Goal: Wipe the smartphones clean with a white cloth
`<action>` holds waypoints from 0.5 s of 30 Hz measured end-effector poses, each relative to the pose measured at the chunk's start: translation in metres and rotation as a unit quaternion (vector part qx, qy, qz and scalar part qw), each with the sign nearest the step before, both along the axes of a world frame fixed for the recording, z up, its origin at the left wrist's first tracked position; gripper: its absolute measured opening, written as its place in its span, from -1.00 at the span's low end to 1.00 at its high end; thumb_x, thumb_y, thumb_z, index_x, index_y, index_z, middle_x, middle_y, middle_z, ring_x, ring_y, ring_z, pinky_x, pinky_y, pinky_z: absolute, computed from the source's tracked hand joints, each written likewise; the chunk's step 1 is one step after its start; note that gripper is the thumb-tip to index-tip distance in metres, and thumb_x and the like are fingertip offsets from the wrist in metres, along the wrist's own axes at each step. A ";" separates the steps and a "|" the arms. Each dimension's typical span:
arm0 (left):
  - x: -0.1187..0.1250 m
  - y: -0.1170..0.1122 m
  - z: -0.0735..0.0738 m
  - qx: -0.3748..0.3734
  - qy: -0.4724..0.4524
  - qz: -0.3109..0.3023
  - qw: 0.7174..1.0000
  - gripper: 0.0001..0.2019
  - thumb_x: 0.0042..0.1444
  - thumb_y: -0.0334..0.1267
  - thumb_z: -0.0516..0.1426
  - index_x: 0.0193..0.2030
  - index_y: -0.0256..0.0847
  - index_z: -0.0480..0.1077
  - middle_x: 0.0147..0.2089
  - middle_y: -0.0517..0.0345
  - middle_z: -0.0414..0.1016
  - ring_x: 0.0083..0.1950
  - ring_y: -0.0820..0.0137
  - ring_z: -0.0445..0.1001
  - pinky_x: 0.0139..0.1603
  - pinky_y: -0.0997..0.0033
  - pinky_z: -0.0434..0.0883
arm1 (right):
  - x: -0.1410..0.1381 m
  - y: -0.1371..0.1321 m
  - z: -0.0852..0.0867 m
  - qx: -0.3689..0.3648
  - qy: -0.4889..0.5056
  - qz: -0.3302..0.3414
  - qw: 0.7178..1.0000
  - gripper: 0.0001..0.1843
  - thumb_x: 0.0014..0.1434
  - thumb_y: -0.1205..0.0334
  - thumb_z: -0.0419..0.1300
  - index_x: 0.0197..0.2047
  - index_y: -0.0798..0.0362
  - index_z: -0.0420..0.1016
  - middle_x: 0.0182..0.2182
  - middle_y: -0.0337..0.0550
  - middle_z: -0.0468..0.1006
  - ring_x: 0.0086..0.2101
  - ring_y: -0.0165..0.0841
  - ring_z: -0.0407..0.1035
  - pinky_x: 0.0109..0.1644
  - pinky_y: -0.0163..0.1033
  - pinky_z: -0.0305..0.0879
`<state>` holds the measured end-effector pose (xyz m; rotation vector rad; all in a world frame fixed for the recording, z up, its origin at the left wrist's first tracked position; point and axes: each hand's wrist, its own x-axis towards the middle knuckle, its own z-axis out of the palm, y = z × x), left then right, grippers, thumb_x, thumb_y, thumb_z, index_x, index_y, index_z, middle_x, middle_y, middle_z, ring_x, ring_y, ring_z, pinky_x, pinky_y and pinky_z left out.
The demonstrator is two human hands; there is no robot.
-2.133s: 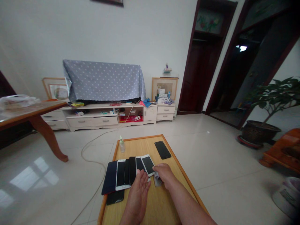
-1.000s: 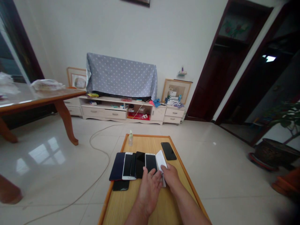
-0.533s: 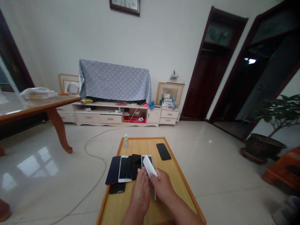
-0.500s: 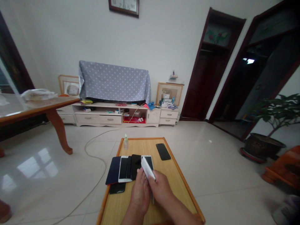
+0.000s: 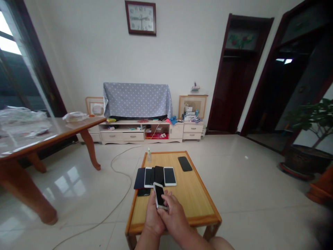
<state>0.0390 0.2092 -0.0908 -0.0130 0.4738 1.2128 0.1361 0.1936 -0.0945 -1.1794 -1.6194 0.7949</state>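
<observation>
Both my hands are over the near half of a low wooden table [image 5: 194, 198]. My left hand [image 5: 153, 218] and my right hand [image 5: 175, 217] together hold a white-framed smartphone [image 5: 159, 196], its black screen facing up. In a row beyond them lie a phone in a dark blue case [image 5: 139, 178], a white-framed phone [image 5: 149, 177], a black phone [image 5: 159, 175] and another white-framed phone [image 5: 169, 176]. A black phone [image 5: 143, 192] lies just below the row, partly covered. Apart at the right lies a black phone [image 5: 185, 163].
A small clear bottle [image 5: 149, 155] stands at the table's far edge. A pale cable [image 5: 122, 198] runs across the tiled floor at the left. A glass-topped wooden table [image 5: 52, 137] stands at the left, and a potted plant [image 5: 307, 139] at the right.
My view has tilted up, showing more of the room. The held item, earlier a white flat face or edge, now shows a black screen upward, and my hands sit lower in the view, away from the row.
</observation>
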 end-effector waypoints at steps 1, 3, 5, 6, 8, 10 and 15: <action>0.000 -0.004 0.001 0.001 0.000 0.002 1.000 -0.64 0.27 -0.01 0.13 -0.21 -0.34 0.51 -0.35 0.02 0.59 -0.31 0.32 0.59 -0.12 0.28 0.54 | -0.001 -0.003 -0.001 -0.006 0.021 0.001 1.000 -0.46 -0.04 0.37 0.27 0.08 -0.04 0.55 -0.09 -0.08 0.54 -0.12 -0.18 0.45 0.05 -0.10 0.38; -0.001 -0.009 0.001 -0.004 0.014 0.020 1.000 -0.65 0.28 -0.03 0.11 -0.26 -0.32 0.50 -0.42 0.07 0.54 -0.36 0.33 0.57 -0.17 0.27 0.56 | -0.002 -0.004 -0.002 -0.025 0.052 0.006 0.998 -0.45 -0.08 0.34 0.30 0.05 -0.04 0.58 -0.18 -0.13 0.55 -0.20 -0.21 0.44 -0.01 -0.11 0.40; -0.003 -0.008 0.000 -0.007 0.022 0.044 0.999 -0.66 0.27 -0.04 0.11 -0.30 -0.31 0.49 -0.39 0.04 0.56 -0.33 0.30 0.59 -0.20 0.26 0.57 | 0.002 0.000 -0.005 -0.044 0.071 0.012 0.996 -0.51 -0.06 0.27 0.32 0.01 -0.01 0.59 -0.26 -0.17 0.55 -0.27 -0.25 0.45 -0.08 -0.15 0.42; -0.005 -0.007 -0.002 -0.009 0.025 0.063 0.998 -0.69 0.27 -0.06 0.11 -0.30 -0.28 0.48 -0.34 0.02 0.58 -0.28 0.28 0.60 -0.19 0.25 0.57 | 0.005 0.003 -0.008 -0.054 0.080 0.012 0.995 -0.57 -0.01 0.20 0.31 -0.02 0.01 0.59 -0.30 -0.17 0.55 -0.31 -0.27 0.46 -0.14 -0.17 0.43; -0.011 -0.003 -0.004 -0.015 0.035 0.105 0.994 -0.75 0.27 -0.11 0.11 -0.26 -0.25 0.48 -0.27 0.03 0.60 -0.20 0.28 0.62 -0.17 0.29 0.58 | 0.013 0.012 -0.015 -0.081 0.102 -0.004 0.991 -0.60 0.11 0.05 0.23 -0.04 0.07 0.57 -0.37 -0.16 0.55 -0.39 -0.30 0.46 -0.25 -0.20 0.44; -0.018 0.000 -0.007 -0.020 0.043 0.133 0.990 -0.79 0.25 -0.14 0.12 -0.20 -0.23 0.49 -0.19 0.00 0.61 -0.09 0.23 0.63 -0.17 0.30 0.59 | 0.024 0.022 -0.023 -0.106 0.120 -0.037 0.986 -0.52 0.19 -0.07 0.13 0.01 0.11 0.51 -0.41 -0.16 0.54 -0.45 -0.30 0.47 -0.32 -0.21 0.44; -0.032 0.006 -0.013 -0.008 0.048 0.139 0.989 -0.73 0.23 -0.14 0.14 -0.08 -0.27 0.50 -0.04 -0.11 0.59 0.09 0.07 0.57 -0.20 0.28 0.60 | 0.051 0.038 -0.032 -0.117 0.090 -0.090 0.985 -0.48 0.26 -0.06 0.03 0.09 0.15 0.44 -0.33 -0.09 0.57 -0.35 -0.28 0.49 -0.24 -0.21 0.42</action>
